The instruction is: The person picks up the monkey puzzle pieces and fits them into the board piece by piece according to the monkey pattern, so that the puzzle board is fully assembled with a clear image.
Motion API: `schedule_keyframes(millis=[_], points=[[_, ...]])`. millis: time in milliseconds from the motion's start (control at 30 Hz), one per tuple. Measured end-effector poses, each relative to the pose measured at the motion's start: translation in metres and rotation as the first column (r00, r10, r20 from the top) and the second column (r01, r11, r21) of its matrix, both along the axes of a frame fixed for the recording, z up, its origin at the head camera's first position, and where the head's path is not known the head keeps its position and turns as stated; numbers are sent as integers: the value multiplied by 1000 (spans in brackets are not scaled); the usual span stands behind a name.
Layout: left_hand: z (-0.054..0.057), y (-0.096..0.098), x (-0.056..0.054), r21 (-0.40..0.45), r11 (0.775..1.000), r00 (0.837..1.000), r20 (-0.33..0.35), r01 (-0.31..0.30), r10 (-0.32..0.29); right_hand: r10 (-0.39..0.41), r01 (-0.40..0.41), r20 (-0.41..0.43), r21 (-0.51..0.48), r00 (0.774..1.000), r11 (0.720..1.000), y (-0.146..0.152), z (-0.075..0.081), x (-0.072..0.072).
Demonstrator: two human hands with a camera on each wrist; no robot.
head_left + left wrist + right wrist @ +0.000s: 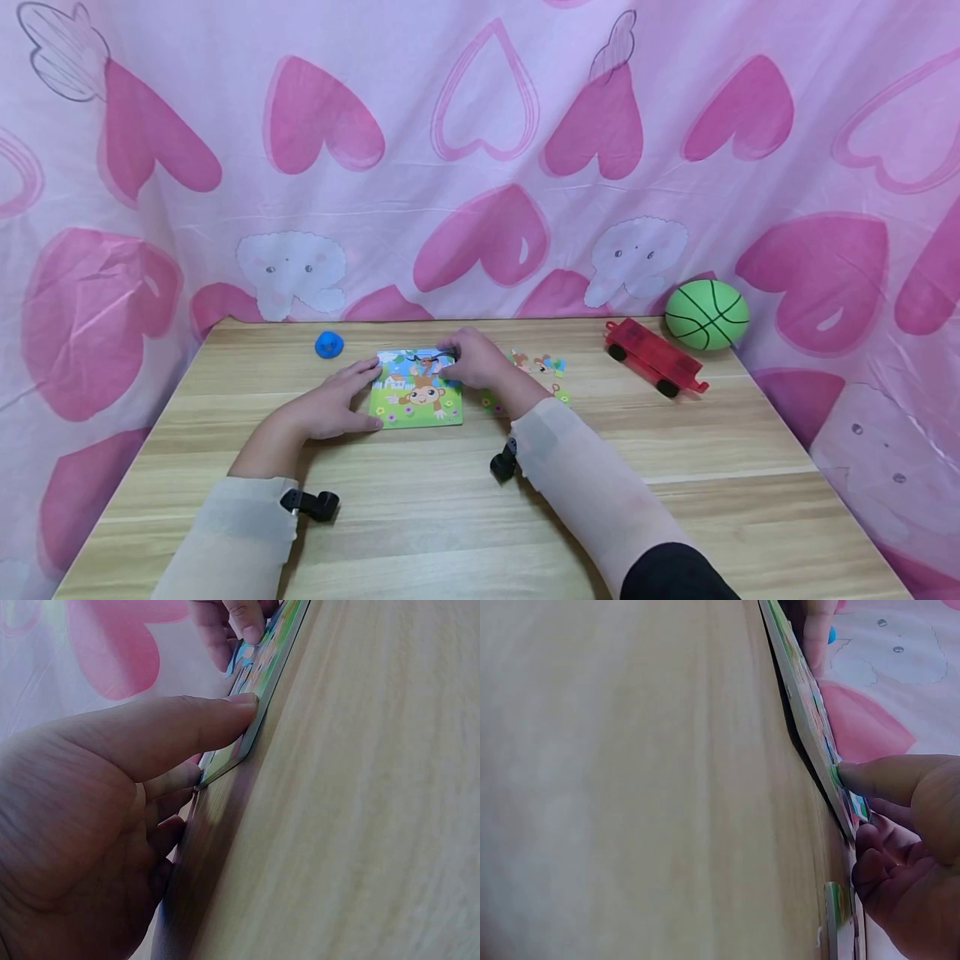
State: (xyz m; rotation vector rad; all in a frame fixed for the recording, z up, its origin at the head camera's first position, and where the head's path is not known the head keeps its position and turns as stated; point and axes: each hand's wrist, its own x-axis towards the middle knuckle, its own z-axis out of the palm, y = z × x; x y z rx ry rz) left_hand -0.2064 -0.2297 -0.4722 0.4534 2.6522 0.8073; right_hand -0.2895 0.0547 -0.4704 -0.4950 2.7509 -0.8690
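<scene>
A small square jigsaw puzzle (416, 408) with a monkey, flowers and a house lies on the wooden table in front of me. My left hand (333, 404) steadies it from the left, thumb at the near corner and fingertips at the far one. In the left wrist view the left thumb (217, 724) lies over the puzzle's edge. At the far right corner, my right hand (476, 362) pinches a puzzle piece (860, 806), partly hidden by its fingers and tilted against the board. Other puzzle pieces (538, 363) lie just right of the board, partly behind the right forearm.
A blue lump-like toy (328, 344) sits at the back left. Towards the back right stand a red toy wagon (652, 354) with black wheels and a green ball (707, 314) with black lines. A pink heart-patterned curtain (480, 167) hangs behind the table (420, 517).
</scene>
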Motion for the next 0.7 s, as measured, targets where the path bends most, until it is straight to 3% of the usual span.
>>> schedule_keyframes(millis=[700], points=[[0,1,1,6,1000,1000,-3,0,0,62,-64,35,62,997,996,-2,6,1]])
